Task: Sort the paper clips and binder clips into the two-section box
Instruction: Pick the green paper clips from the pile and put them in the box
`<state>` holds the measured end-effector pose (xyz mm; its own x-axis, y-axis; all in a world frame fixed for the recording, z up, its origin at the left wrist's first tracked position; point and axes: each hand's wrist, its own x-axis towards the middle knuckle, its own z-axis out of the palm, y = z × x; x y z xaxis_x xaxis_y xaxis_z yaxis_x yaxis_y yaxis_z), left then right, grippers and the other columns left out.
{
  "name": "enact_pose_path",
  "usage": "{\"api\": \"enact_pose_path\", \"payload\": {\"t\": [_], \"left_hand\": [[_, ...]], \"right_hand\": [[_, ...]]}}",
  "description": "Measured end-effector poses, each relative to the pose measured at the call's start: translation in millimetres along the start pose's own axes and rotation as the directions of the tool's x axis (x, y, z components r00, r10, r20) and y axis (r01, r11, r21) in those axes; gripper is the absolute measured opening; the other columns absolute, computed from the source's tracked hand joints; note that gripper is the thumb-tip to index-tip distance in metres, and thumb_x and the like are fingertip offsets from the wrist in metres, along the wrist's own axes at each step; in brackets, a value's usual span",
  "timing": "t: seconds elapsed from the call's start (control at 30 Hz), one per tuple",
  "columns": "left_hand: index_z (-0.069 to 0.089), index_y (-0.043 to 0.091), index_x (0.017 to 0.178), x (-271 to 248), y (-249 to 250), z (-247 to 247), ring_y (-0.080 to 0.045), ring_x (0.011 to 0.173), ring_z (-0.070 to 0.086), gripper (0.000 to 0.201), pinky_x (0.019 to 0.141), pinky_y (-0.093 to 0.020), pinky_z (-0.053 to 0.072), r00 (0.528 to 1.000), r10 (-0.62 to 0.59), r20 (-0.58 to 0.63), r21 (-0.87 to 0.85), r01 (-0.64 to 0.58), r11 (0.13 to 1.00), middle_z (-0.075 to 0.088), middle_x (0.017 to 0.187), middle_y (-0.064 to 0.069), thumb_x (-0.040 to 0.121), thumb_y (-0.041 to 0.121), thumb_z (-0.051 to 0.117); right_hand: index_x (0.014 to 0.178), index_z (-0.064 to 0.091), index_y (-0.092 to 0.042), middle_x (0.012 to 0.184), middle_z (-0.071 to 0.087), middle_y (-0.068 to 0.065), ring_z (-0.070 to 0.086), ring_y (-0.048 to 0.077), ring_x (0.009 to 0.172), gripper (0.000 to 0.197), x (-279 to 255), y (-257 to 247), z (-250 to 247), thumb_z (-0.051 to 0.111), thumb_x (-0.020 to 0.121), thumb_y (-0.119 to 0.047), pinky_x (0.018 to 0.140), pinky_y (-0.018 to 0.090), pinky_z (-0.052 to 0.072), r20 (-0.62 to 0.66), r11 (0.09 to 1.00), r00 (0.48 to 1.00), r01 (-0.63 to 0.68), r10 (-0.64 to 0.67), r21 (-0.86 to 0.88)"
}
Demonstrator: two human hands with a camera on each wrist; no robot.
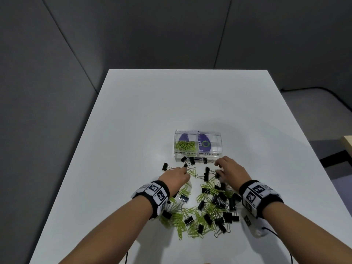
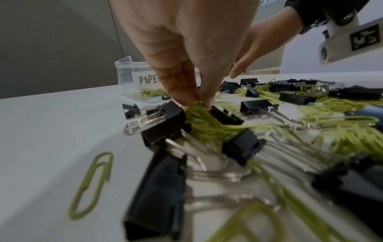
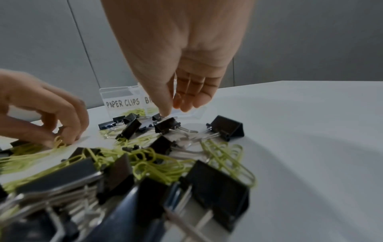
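A clear two-section box (image 1: 198, 132) stands on the white table, labelled PAPER CLIPS on the left and BINDER CLIPS on the right. Green paper clips (image 1: 185, 145) lie in the left section; the right section holds no clips. In front of it spreads a mixed pile (image 1: 205, 210) of green paper clips and black binder clips. My left hand (image 2: 200, 102) pinches a bunch of green paper clips (image 2: 205, 121) at the pile's far left edge. My right hand (image 3: 176, 108) hovers with relaxed fingers over a black binder clip (image 3: 167, 126), its thumb tip just above it, holding nothing.
A few binder clips (image 1: 192, 160) lie against the box's front wall. One loose paper clip (image 2: 91, 185) lies left of the pile. The table (image 1: 133, 121) extends bare beyond the box. Grey partition walls stand behind, and a wooden edge (image 1: 347, 143) shows at the right.
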<state>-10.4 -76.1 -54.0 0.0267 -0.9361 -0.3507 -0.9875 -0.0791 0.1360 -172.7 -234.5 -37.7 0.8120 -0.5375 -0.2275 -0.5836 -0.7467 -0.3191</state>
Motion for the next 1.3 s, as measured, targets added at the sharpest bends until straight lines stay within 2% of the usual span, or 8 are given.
{"api": "enact_pose_path", "payload": {"t": [0.27, 0.53, 0.6, 0.73, 0.97, 1.07, 1.2, 1.3], "left_hand": [[0.053, 0.005, 0.115, 14.8, -2.0, -7.2, -0.03, 0.108, 0.053, 0.024, 0.088, -0.038, 0.045, 0.988, -0.094, 0.121, -0.085, 0.105, 0.991, 0.058, 0.118, -0.014, 0.092, 0.001, 0.049], [0.055, -0.001, 0.115, 16.6, -1.1, -14.6, -0.032, 0.108, 0.055, 0.023, 0.093, -0.039, 0.046, 0.972, -0.131, 0.197, -0.162, 0.164, 0.973, 0.055, 0.12, -0.018, 0.095, 0.004, 0.043], [0.054, 0.0, 0.114, 14.3, -3.2, -12.9, -0.031, 0.107, 0.055, 0.021, 0.091, -0.037, 0.045, 0.977, -0.127, 0.17, -0.179, 0.157, 0.971, 0.054, 0.12, -0.017, 0.096, 0.006, 0.044], [0.053, 0.001, 0.111, 9.7, -6.5, -14.0, -0.031, 0.104, 0.056, 0.02, 0.089, -0.036, 0.044, 0.978, -0.14, 0.156, -0.223, 0.173, 0.959, 0.055, 0.117, -0.016, 0.096, 0.012, 0.044], [0.058, 0.004, 0.106, -0.9, -9.5, -24.4, -0.026, 0.101, 0.058, 0.019, 0.083, -0.029, 0.042, 0.985, -0.135, 0.106, -0.307, 0.162, 0.938, 0.062, 0.111, -0.012, 0.095, 0.017, 0.049], [0.059, 0.007, 0.107, -3.3, -12.6, -25.7, -0.024, 0.101, 0.058, 0.02, 0.081, -0.028, 0.041, 0.986, -0.144, 0.089, -0.314, 0.165, 0.935, 0.063, 0.111, -0.009, 0.095, 0.019, 0.05], [0.059, 0.006, 0.106, -5.6, -17.3, -27.7, -0.025, 0.101, 0.058, 0.019, 0.082, -0.029, 0.043, 0.986, -0.14, 0.086, -0.293, 0.159, 0.943, 0.063, 0.11, -0.009, 0.095, 0.017, 0.049], [0.058, 0.006, 0.106, -7.4, -19.5, -26.5, -0.026, 0.101, 0.058, 0.018, 0.082, -0.03, 0.043, 0.985, -0.13, 0.11, -0.256, 0.154, 0.954, 0.061, 0.112, -0.01, 0.095, 0.015, 0.048]], "right_hand": [[0.114, 0.053, -0.014, 0.118, 0.053, 0.005, 0.051, 0.024, 0.107, 0.028, 8.7, -13.2, 12.0, 0.051, 0.089, -0.027, 0.083, 0.033, 0.044, 0.1, 0.991, 0.995, 0.015, -0.001, -0.135], [0.113, 0.053, -0.013, 0.117, 0.056, 0.006, 0.051, 0.024, 0.106, 0.024, 13.8, -5.0, 10.6, 0.046, 0.093, -0.024, 0.084, 0.032, 0.042, -0.008, 0.987, 0.999, -0.053, 0.053, -0.154], [0.119, 0.052, -0.014, 0.12, 0.055, 0.004, 0.051, 0.023, 0.107, 0.03, 12.6, -9.6, 8.6, 0.048, 0.092, -0.027, 0.087, 0.032, 0.042, -0.027, 0.996, 1.0, 0.007, -0.01, -0.086], [0.119, 0.053, -0.017, 0.121, 0.054, 0.004, 0.048, 0.022, 0.112, 0.036, 8.8, -25.3, 10.5, 0.054, 0.088, -0.034, 0.092, 0.033, 0.041, 0.17, 0.966, 0.966, 0.219, -0.195, -0.136], [0.085, 0.044, -0.019, 0.093, 0.051, -0.001, 0.051, 0.018, 0.082, 0.012, 10.3, -27.1, 5.1, 0.056, 0.086, -0.016, 0.067, 0.024, 0.038, 0.203, 0.993, 0.977, 0.04, -0.061, 0.107], [0.086, 0.048, -0.016, 0.091, 0.059, 0.0, 0.054, 0.012, 0.069, 0.008, 11.2, -20.1, 1.2, 0.056, 0.089, -0.015, 0.06, 0.019, 0.04, 0.155, 0.969, 0.988, -0.034, -0.005, 0.247], [0.099, 0.056, -0.013, 0.103, 0.063, 0.005, 0.055, 0.018, 0.082, 0.011, 12.7, -7.8, -4.4, 0.052, 0.091, -0.019, 0.066, 0.024, 0.042, 0.011, 0.966, 0.989, -0.15, 0.151, 0.212], [0.107, 0.059, -0.012, 0.114, 0.059, 0.004, 0.053, 0.02, 0.101, 0.019, 12.1, -9.4, -1.0, 0.052, 0.091, -0.019, 0.084, 0.029, 0.046, -0.048, 0.999, 0.998, -0.026, 0.027, 0.028]]}}
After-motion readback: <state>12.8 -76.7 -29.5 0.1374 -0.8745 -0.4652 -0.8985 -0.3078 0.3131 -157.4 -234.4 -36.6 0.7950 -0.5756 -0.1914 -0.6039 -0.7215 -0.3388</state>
